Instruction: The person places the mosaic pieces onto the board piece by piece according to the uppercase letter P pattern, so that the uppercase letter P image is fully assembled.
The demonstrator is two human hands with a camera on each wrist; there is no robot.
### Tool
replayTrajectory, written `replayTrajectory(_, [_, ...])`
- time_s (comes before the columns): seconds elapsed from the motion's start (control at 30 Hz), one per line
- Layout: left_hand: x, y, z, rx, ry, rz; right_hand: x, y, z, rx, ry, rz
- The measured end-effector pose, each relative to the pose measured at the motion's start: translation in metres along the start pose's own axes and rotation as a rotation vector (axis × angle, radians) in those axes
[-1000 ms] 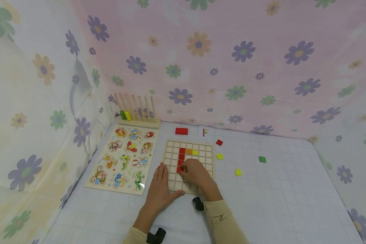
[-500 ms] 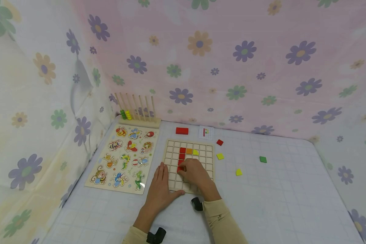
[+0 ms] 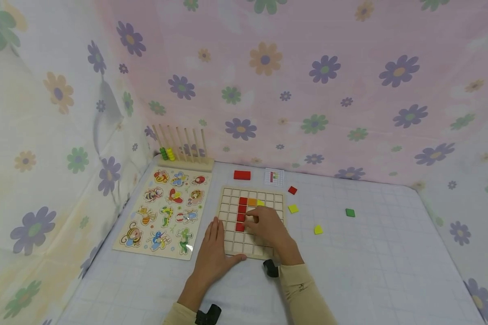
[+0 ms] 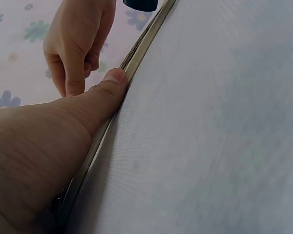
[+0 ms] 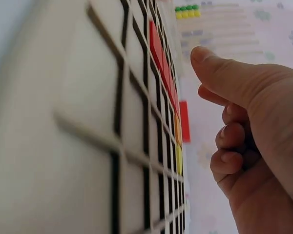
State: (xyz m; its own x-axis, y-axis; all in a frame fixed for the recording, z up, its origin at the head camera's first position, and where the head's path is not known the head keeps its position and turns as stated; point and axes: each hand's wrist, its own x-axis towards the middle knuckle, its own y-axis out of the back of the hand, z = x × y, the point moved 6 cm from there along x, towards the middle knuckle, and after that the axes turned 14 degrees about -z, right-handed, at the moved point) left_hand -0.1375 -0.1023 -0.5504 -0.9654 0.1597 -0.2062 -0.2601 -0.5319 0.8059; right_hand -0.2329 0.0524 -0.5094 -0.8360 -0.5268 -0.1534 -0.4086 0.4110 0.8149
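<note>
A wooden grid board point(image 3: 237, 246) lies on the table. Several red square tiles point(image 3: 240, 227) form a column in its cells. An orange tile point(image 3: 252, 202) and a partly covered yellow tile point(image 3: 260, 203) run rightward from the top red one. My left hand point(image 3: 212, 253) rests at the board's near left corner, fingers extended; in the left wrist view its thumb point(image 4: 105, 90) touches the board's edge. Just right of the lowest red tiles hovers my right hand point(image 3: 268, 229). The right wrist view shows nothing between its thumb and index finger, with the other fingers bent.
Left of the grid lies an insect puzzle board point(image 3: 168, 234), with a pegged bead rack point(image 3: 185, 163) behind it. A red block point(image 3: 242, 175) and a pattern card point(image 3: 274, 177) sit beyond the grid. Loose red point(image 3: 293, 190), yellow point(image 3: 318, 229) and green point(image 3: 350, 212) tiles lie to the right.
My right hand has let go of the lowest red tile and moved slightly right and up, uncovering the red column and partly covering the yellow tile. My left hand has stayed in place.
</note>
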Motion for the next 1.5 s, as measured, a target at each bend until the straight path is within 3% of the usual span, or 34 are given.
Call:
replayTrajectory(0.23, [0.000,-0.001,-0.002,0.000,0.016,-0.011,-0.002,0.026,0.031,0.021,-0.002,0.051])
replayTrajectory(0.43, [-0.001,-0.001,-0.002,-0.004,0.012,-0.002,-0.005,0.051,0.063,0.082,-0.085,0.060])
replayTrajectory(0.8, [-0.001,-0.001,-0.004,-0.001,0.018,-0.014,-0.004,0.089,0.119,0.058,-0.191,0.068])
replayTrajectory(0.97, [0.001,-0.003,-0.003,-0.015,0.017,-0.026,-0.001,0.096,0.140,0.042,-0.262,0.032])
replayTrajectory(1.5, [0.002,-0.004,-0.003,-0.006,0.028,-0.032,0.018,0.097,0.165,-0.012,-0.281,-0.023])
